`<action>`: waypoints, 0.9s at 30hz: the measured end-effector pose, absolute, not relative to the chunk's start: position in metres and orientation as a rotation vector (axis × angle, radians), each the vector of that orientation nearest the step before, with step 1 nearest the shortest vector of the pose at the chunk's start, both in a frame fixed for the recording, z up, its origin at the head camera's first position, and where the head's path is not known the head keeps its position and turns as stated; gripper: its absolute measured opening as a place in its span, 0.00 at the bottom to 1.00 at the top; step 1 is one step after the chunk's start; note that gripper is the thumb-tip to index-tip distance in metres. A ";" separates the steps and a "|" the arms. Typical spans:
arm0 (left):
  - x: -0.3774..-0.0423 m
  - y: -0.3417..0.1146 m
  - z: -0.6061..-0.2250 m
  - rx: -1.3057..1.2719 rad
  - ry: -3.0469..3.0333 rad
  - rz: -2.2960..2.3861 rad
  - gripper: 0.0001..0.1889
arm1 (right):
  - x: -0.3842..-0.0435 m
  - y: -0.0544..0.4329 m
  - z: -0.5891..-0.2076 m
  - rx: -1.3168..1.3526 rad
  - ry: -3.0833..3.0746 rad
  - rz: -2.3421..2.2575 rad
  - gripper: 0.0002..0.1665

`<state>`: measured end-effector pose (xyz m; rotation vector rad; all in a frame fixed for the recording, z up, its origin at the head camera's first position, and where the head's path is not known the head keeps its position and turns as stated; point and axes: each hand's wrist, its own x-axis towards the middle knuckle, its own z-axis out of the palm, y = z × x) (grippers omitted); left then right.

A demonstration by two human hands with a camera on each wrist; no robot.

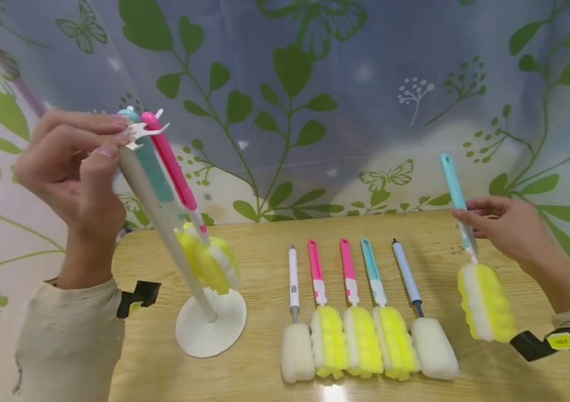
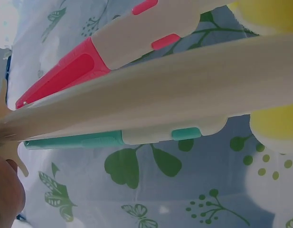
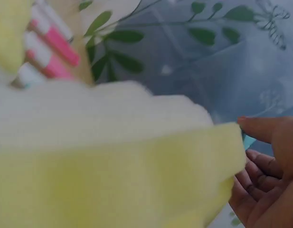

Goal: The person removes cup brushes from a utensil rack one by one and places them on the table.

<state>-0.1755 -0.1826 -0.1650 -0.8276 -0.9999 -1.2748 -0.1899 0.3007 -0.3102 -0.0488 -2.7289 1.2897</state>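
At the left, my left hand [image 1: 76, 167] pinches the top of a white rack stand [image 1: 176, 245], near its hooks [image 1: 150, 130]. The pole leans, its round base [image 1: 191, 343] low over the table. From the hooks hang a pink-handled sponge brush [image 1: 176, 173] and a teal-handled one [image 1: 156, 173], their yellow-and-white sponges beside the pole. The left wrist view shows the pole [image 2: 151, 95] crossing in front of both handles. Over on the right, my right hand [image 1: 513, 231] holds another teal-handled sponge brush [image 1: 486, 304] by its handle, sponge downward; its sponge [image 3: 113, 175] fills much of the right wrist view.
Several sponge brushes lie side by side on the wooden table [image 1: 265, 268]: a white-handled one [image 1: 297, 352], pink ones [image 1: 332, 340], a teal one [image 1: 394, 340] and a grey-blue one [image 1: 435, 349]. Behind the table hangs a leaf-patterned curtain [image 1: 245, 67].
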 end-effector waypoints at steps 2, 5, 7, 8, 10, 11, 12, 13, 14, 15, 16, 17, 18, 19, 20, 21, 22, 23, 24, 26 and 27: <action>-0.175 -0.184 -0.165 -0.835 -0.994 -1.288 0.15 | -0.193 0.309 -0.329 -0.042 -2.801 1.324 0.40; -0.175 -0.188 -0.165 -0.861 -0.993 -1.299 0.14 | -0.195 0.316 -0.354 -0.041 -2.863 1.388 0.42; -0.175 -0.190 -0.165 -0.887 -0.983 -1.309 0.14 | -0.197 0.318 -0.368 -0.039 -2.893 1.423 0.42; -0.175 -0.191 -0.165 -0.898 -0.979 -1.318 0.14 | -0.197 0.318 -0.374 -0.031 -2.907 1.430 0.42; -0.176 -0.191 -0.165 -0.916 -0.973 -1.329 0.13 | -0.199 0.319 -0.383 -0.020 -2.942 1.434 0.42; -0.176 -0.191 -0.165 -0.926 -0.966 -1.336 0.12 | -0.200 0.319 -0.386 -0.014 -2.964 1.424 0.42; -0.177 -0.191 -0.165 -0.932 -0.966 -1.340 0.12 | -0.200 0.318 -0.389 -0.012 -2.982 1.425 0.42; -0.177 -0.191 -0.165 -0.937 -0.966 -1.344 0.12 | -0.201 0.318 -0.391 -0.009 -3.001 1.427 0.43; -0.177 -0.191 -0.166 -0.941 -0.971 -1.345 0.12 | -0.202 0.317 -0.393 -0.004 -3.016 1.435 0.42; -0.177 -0.190 -0.165 -0.943 -0.975 -1.342 0.12 | -0.203 0.316 -0.395 -0.008 -3.031 1.435 0.43; -0.176 -0.189 -0.165 -0.939 -0.976 -1.347 0.12 | -0.205 0.316 -0.397 -0.006 -3.042 1.444 0.43; -0.174 -0.189 -0.165 -0.937 -0.981 -1.352 0.11 | -0.206 0.315 -0.399 -0.009 -3.051 1.445 0.42; -0.173 -0.188 -0.165 -0.934 -0.986 -1.357 0.11 | -0.208 0.315 -0.401 -0.008 -3.055 1.459 0.42; -0.172 -0.187 -0.165 -0.933 -0.989 -1.362 0.11 | -0.209 0.314 -0.402 -0.005 -3.063 1.455 0.42; -0.171 -0.186 -0.165 -0.929 -0.994 -1.366 0.10 | -0.211 0.314 -0.404 -0.001 -3.074 1.445 0.42; -0.169 -0.185 -0.164 -0.926 -0.998 -1.370 0.10 | -0.212 0.313 -0.405 0.001 -3.086 1.431 0.42; -0.168 -0.184 -0.164 -0.924 -1.001 -1.375 0.10 | -0.214 0.312 -0.406 0.005 -3.095 1.422 0.41; -0.168 -0.185 -0.165 -0.926 -1.005 -1.373 0.10 | -0.215 0.311 -0.407 0.011 -3.107 1.406 0.41; -0.167 -0.185 -0.165 -0.926 -1.007 -1.373 0.10 | -0.217 0.310 -0.408 0.021 -3.120 1.392 0.41; -0.167 -0.186 -0.165 -0.923 -1.013 -1.371 0.10 | -0.220 0.306 -0.410 0.041 -3.145 1.363 0.40; -0.167 -0.186 -0.164 -0.926 -1.014 -1.369 0.10 | -0.221 0.305 -0.411 0.050 -3.156 1.351 0.40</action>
